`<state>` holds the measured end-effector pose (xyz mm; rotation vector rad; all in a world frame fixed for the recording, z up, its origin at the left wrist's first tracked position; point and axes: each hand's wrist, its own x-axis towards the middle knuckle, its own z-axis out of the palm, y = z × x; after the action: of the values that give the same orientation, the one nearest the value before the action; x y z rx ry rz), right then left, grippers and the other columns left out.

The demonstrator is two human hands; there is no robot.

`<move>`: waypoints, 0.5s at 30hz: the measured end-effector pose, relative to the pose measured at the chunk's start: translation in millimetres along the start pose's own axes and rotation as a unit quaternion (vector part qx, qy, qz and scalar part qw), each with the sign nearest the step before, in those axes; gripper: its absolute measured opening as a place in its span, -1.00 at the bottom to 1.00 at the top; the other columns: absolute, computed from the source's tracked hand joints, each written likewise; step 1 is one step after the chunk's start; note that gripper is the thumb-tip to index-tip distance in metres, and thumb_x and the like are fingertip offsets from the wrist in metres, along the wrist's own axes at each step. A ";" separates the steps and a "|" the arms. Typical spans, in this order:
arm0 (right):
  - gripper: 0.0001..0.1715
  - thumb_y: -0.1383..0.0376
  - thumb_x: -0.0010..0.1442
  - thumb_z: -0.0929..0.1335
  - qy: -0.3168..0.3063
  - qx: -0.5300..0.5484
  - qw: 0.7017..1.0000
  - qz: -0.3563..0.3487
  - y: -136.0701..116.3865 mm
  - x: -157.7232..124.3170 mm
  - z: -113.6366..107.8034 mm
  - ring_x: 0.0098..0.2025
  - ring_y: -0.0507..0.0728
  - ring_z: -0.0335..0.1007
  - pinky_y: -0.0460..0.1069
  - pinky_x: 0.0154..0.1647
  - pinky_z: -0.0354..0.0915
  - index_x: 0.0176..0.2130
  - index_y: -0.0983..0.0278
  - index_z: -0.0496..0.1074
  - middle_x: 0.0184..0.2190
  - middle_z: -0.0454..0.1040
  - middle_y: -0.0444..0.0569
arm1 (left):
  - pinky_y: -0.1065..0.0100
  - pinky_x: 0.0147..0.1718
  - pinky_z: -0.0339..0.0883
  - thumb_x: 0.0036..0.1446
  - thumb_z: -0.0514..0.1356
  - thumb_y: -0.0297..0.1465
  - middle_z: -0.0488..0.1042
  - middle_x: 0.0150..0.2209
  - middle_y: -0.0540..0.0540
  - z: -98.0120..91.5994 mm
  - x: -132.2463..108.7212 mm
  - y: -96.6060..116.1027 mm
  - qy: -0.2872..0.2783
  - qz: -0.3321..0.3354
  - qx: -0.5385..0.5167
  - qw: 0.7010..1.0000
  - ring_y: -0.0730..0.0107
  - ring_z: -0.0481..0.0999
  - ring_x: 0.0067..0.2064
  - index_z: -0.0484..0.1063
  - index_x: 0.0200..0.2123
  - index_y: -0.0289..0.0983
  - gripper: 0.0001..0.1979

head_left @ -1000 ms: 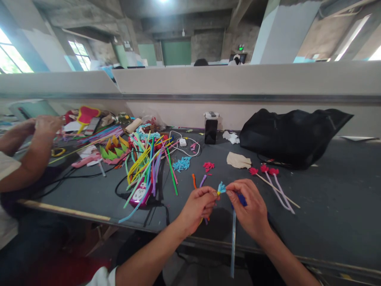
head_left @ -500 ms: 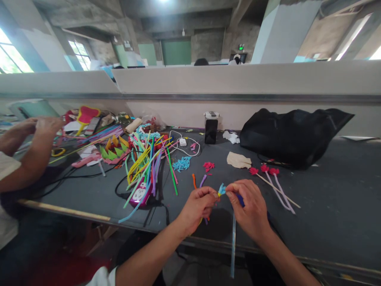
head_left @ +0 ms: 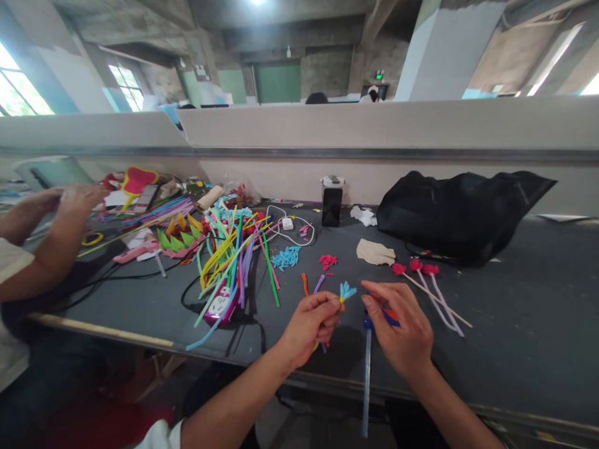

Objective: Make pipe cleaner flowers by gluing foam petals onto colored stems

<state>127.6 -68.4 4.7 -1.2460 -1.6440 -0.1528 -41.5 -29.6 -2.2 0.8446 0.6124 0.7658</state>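
Pinched between the thumb and fingers of my left hand is a small blue pipe-cleaner flower with a yellow base, its petals pointing up and right. My right hand is a short way to the right, fingers apart and nothing in them. Partly hidden behind that hand lies a blue and orange tool, apparently a glue gun. From it a long clear stick extends toward me past the table edge. An orange stem and a purple stem lie beyond my left hand, partly covered by it.
Blue pieces and red pieces lie in small piles ahead. Red flowers on stems are at right, before a black bag. Pipe cleaners cover a purple power strip. A co-worker's hands are far left.
My right hand has let go of the blue flower and drawn back to the right, its fingers opening. My left hand still holds the flower, whose petals now show more fully.
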 end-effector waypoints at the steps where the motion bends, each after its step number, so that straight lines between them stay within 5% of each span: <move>1: -0.78 0.35 0.23 0.32 0.008 0.008 1.000 0.010 -0.1 0.1 0.1 -0.27 0.08 0.38 0.00 -0.21 0.31 -0.09 0.21 0.43 -0.27 0.45 -0.06 | 0.51 -0.70 -0.31 0.10 0.22 -0.29 0.05 -0.66 0.16 -0.2 0.0 -0.1 -0.005 0.000 -0.002 1.000 0.70 -0.11 -0.68 0.36 -0.40 -0.32 -0.80; 9: -0.87 0.33 0.23 0.32 0.018 0.024 0.999 0.036 -2.7 2.1 1.7 -0.29 0.06 0.40 -0.02 -0.23 0.30 -0.20 0.21 0.46 -0.33 0.49 -0.09 | 0.50 -0.71 -0.27 0.15 0.17 -0.27 0.23 -0.61 0.08 0.7 0.7 -1.8 -0.011 0.020 0.001 1.000 0.68 0.02 -0.68 0.35 -0.36 -0.32 -0.79; 15: -0.81 0.23 0.26 0.28 -0.020 0.019 0.996 0.082 3.6 -0.7 6.2 -0.31 0.07 0.40 -0.02 -0.23 0.28 -0.27 0.20 0.48 -0.37 0.50 -0.09 | 0.50 -0.71 -0.25 0.13 0.19 -0.24 0.23 -0.63 0.10 -6.3 3.1 9.6 0.043 0.061 0.010 0.997 0.68 0.03 -0.70 0.36 -0.34 -0.32 -0.77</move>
<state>126.4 -63.4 -0.4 -1.3571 -1.5636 0.0048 -47.6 -20.2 1.9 0.8783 0.6493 0.9120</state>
